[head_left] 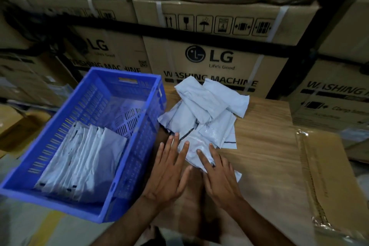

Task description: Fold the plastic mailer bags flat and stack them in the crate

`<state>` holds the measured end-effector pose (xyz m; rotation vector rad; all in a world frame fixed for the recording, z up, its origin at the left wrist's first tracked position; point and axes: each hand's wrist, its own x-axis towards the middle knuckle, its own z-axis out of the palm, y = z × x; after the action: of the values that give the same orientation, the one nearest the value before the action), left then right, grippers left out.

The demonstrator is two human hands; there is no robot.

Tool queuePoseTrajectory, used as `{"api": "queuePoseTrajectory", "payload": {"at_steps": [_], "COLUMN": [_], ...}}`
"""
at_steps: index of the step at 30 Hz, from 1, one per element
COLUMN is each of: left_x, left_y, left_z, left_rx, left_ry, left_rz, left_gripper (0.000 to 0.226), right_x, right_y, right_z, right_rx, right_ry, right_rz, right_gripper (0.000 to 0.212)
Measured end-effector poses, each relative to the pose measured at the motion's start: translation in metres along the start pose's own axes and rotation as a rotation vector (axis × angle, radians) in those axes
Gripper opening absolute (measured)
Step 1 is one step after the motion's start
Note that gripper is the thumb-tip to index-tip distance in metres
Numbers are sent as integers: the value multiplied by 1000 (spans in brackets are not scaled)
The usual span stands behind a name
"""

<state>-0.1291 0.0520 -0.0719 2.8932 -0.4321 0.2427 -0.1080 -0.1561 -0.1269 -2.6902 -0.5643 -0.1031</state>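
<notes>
A: Where is there room in the blue crate [127,132]?
B: Its far half shows bare slotted floor; the folded mailers [79,162] fill the near half.
A: And on the wooden surface [265,146]?
B: Bare wood lies right of the loose mailer pile [207,110]. The crate's tall right wall stands between pile and crate, and stacked cartons [209,56] close off the back

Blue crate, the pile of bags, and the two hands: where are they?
blue crate [127,75]: head view, far rim.
pile of bags [201,104]: head view, top bag.
left hand [169,168]: head view, its back.
right hand [219,175]: head view, its back.
</notes>
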Motion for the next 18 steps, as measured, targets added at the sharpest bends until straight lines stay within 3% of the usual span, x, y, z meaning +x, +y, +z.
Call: {"api": "queuePoseTrajectory", "payload": {"at_steps": [8,18], "left_x": [14,-31], "left_y": [-60,-209], "left_z": [-59,-100], "left_rx": [70,73], "left_ry": [119,211], "left_rz": [-15,-35], "left_gripper": [64,65], "right_x": [55,118], "right_y": [-80,-229], "right_z": [-9,10], "right_rx": [29,-46], "right_ry": [173,217], "right_rz": [114,170], "right_gripper": [64,63]}}
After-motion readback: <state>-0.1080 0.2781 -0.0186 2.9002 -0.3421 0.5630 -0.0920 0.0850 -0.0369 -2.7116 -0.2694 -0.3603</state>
